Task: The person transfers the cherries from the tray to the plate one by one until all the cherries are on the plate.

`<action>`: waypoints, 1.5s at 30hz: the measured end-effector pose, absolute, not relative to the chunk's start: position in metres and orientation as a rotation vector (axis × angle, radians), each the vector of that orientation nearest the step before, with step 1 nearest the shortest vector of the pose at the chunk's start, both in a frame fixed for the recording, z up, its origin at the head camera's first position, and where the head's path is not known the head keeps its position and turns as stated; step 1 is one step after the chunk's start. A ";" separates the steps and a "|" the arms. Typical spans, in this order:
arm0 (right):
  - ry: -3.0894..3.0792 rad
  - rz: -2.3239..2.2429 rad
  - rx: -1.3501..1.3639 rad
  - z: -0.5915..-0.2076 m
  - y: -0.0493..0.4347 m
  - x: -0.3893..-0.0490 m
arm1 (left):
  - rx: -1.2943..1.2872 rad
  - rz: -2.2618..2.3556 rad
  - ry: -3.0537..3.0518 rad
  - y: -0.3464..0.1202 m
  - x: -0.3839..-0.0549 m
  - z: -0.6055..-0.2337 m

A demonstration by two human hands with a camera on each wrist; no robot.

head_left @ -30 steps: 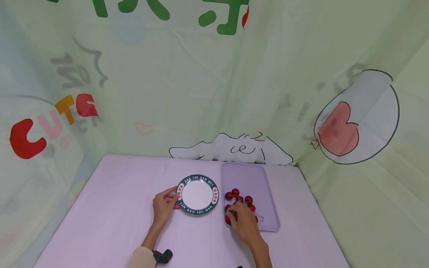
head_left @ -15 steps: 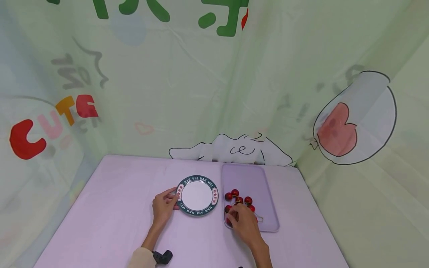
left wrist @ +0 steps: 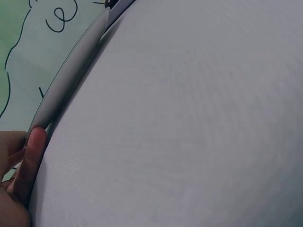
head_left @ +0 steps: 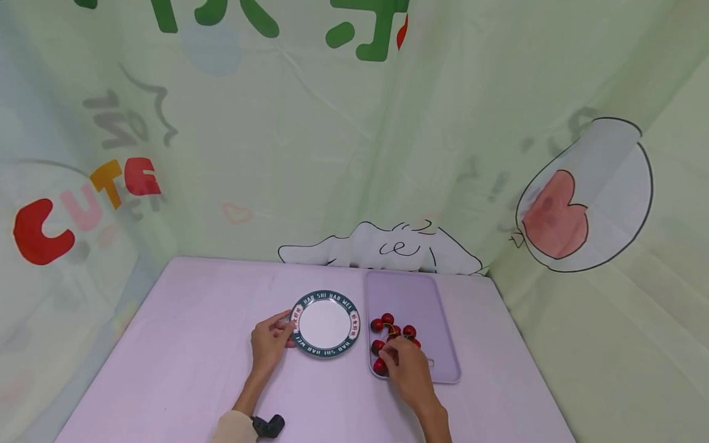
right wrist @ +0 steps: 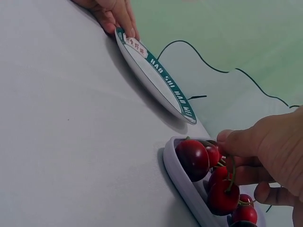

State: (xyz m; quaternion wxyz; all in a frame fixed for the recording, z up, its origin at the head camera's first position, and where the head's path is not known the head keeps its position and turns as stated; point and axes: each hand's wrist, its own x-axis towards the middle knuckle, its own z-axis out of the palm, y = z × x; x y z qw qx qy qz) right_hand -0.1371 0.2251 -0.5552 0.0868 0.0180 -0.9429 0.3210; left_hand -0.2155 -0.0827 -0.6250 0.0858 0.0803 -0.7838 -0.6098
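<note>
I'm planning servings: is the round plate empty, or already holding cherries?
Empty: the head view shows the plate with a bare white middle; the visible cherries are in or just above the tray.

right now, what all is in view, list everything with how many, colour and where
plate: 1, white with dark green rim, left of the tray
tray: 1, pale purple, right of the plate
cherries: several, exact count hidden by a hand, red, in the tray's near part
cherry stem: at least one, green, at the right fingers
table: 1, pale lilac, under plate and tray
backdrop: pale green fabric with colourful prints, behind and beside the table
black device: 1, black, at the left wrist
sleeve: 1, beige, left forearm
left hand: 1, holding the plate's left edge
right hand: 1, over the tray, pinching the stem
</note>
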 end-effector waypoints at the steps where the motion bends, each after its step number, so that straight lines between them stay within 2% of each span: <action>1: -2.804 0.956 0.041 -0.555 0.226 -0.137 | 0.239 -1.815 -2.339 -0.083 -0.215 -0.625; 10: -2.684 0.886 0.040 -0.560 0.238 -0.138 | 0.229 -1.806 -2.339 -0.084 -0.213 -0.626; 17: -2.690 0.915 -0.076 -0.568 0.248 -0.140 | 0.232 -1.796 -2.351 -0.084 -0.213 -0.626; 31: -2.515 1.091 -0.138 -0.539 0.241 -0.125 | 0.236 -1.795 -2.359 -0.085 -0.212 -0.628; 45: -2.427 1.166 -0.288 -0.558 0.256 -0.130 | 0.218 -1.777 -2.358 -0.083 -0.213 -0.624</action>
